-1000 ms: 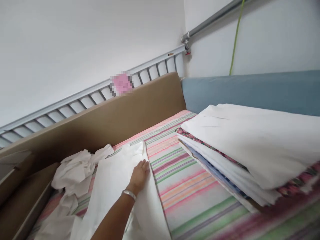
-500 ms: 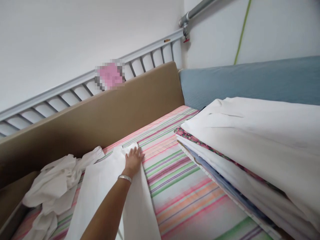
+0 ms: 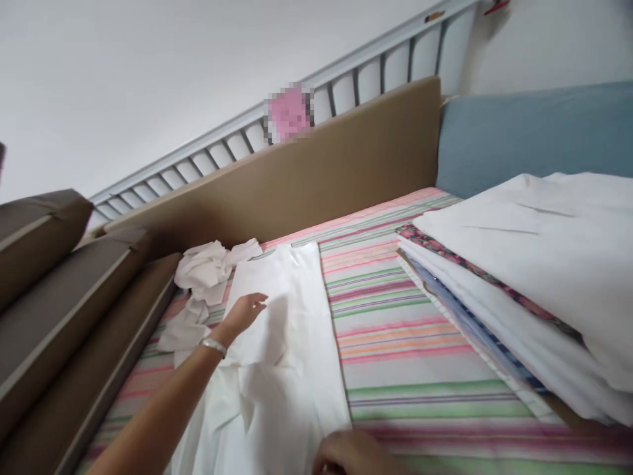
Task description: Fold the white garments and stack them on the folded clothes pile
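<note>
1. You are holding your left hand (image 3: 244, 313) over the upper part of the long white cloth (image 3: 307, 297); its fingers are bending loosely, with a slight gap showing by the thumb and nothing visible between them. Whether the fingertips are touching the fabric, you cannot tell from here.
2. You are wearing a silvery bracelet (image 3: 214, 346) on that wrist.
3. Your right hand (image 3: 359, 452) is showing only partly at the bottom edge, blurred, just beside the cloth's lower right border; whether it is spreading or pinching anything, you cannot tell.
4. The long white cloth is lying lengthwise in front of you on the striped sheet (image 3: 390, 343), its far end reaching near the brown padded panel (image 3: 346, 155). Its upper right is lying fairly flat, while folds are bunching lower down, under and past your left forearm.
5. To its left, crumpled white fabric (image 3: 202, 267) is lying in a loose heap near the stacked brown cushions (image 3: 74, 303).
6. To its right, well apart, a layered fabric stack (image 3: 558, 277) is resting with white on top and a floral layer (image 3: 465, 267) showing beneath.
7. Behind the panel, a white radiator (image 3: 368, 82) is running along the wall.
</note>
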Motion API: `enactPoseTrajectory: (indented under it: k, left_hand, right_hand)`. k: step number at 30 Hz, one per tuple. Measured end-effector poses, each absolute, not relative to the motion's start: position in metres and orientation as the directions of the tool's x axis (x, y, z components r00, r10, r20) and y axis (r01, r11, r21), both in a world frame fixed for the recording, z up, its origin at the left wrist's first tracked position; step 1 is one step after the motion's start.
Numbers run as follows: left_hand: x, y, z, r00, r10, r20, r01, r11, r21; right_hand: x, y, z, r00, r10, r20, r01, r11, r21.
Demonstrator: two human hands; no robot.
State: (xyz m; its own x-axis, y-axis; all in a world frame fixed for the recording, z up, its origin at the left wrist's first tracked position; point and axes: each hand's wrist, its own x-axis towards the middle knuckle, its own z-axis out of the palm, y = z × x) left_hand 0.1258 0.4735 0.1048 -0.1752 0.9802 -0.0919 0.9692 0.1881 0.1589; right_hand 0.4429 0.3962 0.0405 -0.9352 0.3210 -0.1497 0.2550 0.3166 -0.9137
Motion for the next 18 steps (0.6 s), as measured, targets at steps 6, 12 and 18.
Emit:
enactPoseTrajectory:
  k: [6,12,18]
  left_hand:
    - [0.157,0.411,0.086,-0.092,0.969,-0.228,0.989,0.114,0.089]
    - [0.156,0.41,0.081,-0.257,0.948,-0.19,0.964,0.264,0.014]
    - [0.094,0.359,0.114,-0.544,0.839,0.003,0.837,0.542,0.07]
  right_hand:
    - [0.441,0.378,0.046,-0.939,0.322,-0.12,0.2,0.228,-0.953]
    - [0.438,0.37,0.034,-0.924,0.345,-0.163,0.248,0.218,-0.944]
    - [0.437,0.369,0.028,-0.917,0.329,-0.226,0.274,0.107,-0.956]
